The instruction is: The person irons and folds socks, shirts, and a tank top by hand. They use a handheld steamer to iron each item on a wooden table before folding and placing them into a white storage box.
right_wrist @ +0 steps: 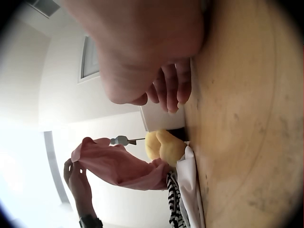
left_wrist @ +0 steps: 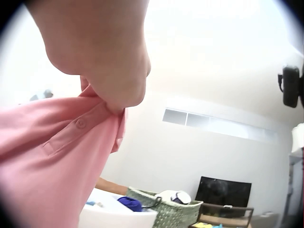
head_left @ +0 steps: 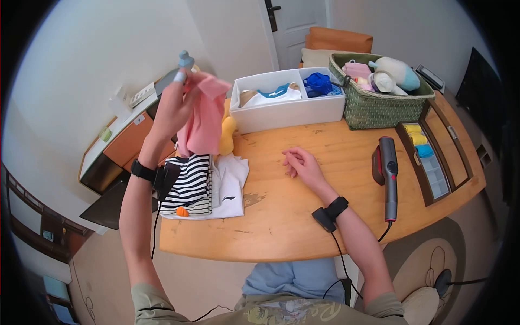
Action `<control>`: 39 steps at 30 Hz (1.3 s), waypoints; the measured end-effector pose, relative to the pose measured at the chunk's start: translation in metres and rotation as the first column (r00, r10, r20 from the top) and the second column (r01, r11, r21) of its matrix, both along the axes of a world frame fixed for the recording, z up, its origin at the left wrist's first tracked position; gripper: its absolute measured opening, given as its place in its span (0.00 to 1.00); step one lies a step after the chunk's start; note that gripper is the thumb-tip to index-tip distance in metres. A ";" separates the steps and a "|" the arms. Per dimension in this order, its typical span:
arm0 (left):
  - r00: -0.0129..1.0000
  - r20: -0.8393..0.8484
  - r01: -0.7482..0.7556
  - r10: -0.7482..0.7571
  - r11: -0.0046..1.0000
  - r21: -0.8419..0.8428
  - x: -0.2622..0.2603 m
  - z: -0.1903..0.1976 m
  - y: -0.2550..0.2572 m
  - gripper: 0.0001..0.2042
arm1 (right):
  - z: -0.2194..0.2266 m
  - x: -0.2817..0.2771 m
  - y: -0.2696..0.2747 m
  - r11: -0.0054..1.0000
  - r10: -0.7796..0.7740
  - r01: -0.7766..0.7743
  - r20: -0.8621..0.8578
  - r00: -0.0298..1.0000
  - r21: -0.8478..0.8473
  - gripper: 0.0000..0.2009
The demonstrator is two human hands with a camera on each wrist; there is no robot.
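My left hand (head_left: pixel 174 111) is raised over the left end of the table and grips a pink polo shirt (head_left: pixel 203 124) near its top. In the left wrist view, the shirt's buttoned placket (left_wrist: pixel 80 123) shows just below the fingers. The cloth hangs down over a folded black-and-white striped garment (head_left: pixel 187 181) and a white shirt (head_left: pixel 233 189). Beside it, a yellow plush thing (head_left: pixel 227 136) is partly hidden. My right hand (head_left: pixel 304 169) rests near the middle of the table, fingers loosely bent and holding nothing.
A white divided box (head_left: pixel 287 112) of clothes stands at the back, beside a green woven basket (head_left: pixel 379 111) of soft toys. A handheld steamer-like appliance (head_left: pixel 389 179) and an open compartment case (head_left: pixel 428 157) lie to the right. A small orange object (head_left: pixel 182 212) sits by the striped garment.
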State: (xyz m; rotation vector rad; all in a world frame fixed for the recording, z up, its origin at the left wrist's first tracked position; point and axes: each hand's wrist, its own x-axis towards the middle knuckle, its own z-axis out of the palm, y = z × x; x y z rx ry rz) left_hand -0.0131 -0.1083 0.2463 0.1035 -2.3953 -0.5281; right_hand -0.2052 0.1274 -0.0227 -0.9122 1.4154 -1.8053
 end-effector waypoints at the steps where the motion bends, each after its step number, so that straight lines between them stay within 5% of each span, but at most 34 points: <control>1: 0.998 -0.038 0.042 -0.042 0.999 0.009 -0.012 0.011 0.010 0.07 | 0.001 0.000 0.001 1.000 -0.015 0.015 0.020 1.000 -0.009 0.13; 4: 0.881 -0.362 0.377 -0.303 0.913 0.155 -0.051 0.030 0.035 0.07 | 0.000 -0.003 0.001 0.974 -0.192 0.185 -0.044 0.980 -0.134 0.17; 7: 0.672 -0.566 0.709 -0.477 0.634 0.308 -0.079 0.042 0.059 0.10 | 0.001 -0.012 0.003 0.918 -0.314 0.307 0.015 0.949 -0.252 0.18; 12: 0.489 -0.805 0.871 -0.335 0.229 0.434 -0.114 0.011 0.071 0.10 | -0.003 -0.018 0.009 0.856 -0.398 0.368 -0.008 0.917 -0.362 0.16; 14: 0.545 -0.797 0.838 -0.258 0.176 0.516 -0.118 -0.020 0.079 0.11 | -0.001 -0.018 0.009 0.861 -0.339 0.319 0.022 0.941 -0.396 0.15; 18: 0.746 -0.640 0.666 -0.185 0.237 0.707 -0.104 -0.095 0.091 0.14 | 0.003 -0.014 0.006 0.853 -0.268 0.267 0.062 0.961 -0.448 0.15; 21: 0.907 -0.386 0.419 -0.169 0.450 0.788 -0.085 -0.145 0.086 0.16 | 0.005 -0.013 0.003 0.855 -0.270 0.270 0.064 0.961 -0.444 0.14; 25: 0.994 -0.056 0.109 -0.095 0.789 0.605 -0.064 -0.191 0.080 0.19 | 0.007 -0.016 0.009 0.871 -0.336 0.313 0.005 0.942 -0.380 0.12; 28: 0.997 0.067 -0.002 -0.027 0.917 0.399 -0.058 -0.214 0.078 0.21 | 0.002 -0.029 0.021 0.882 -0.387 0.367 -0.012 0.922 -0.296 0.10; 34: 0.994 0.093 -0.067 0.050 0.979 0.194 -0.057 -0.239 0.081 0.26 | 0.017 -0.036 0.023 0.735 -0.558 0.573 0.156 0.815 -0.362 0.14; 37: 0.995 0.073 -0.073 0.061 0.979 0.188 -0.053 -0.229 0.086 0.26 | 0.018 -0.051 0.028 0.741 -0.594 0.543 -0.008 0.804 -0.395 0.16; 39: 0.996 -0.030 0.087 -0.083 0.875 0.477 -0.054 -0.218 0.092 0.26 | 0.026 -0.055 0.034 0.763 -0.597 0.522 -0.106 0.795 -0.381 0.16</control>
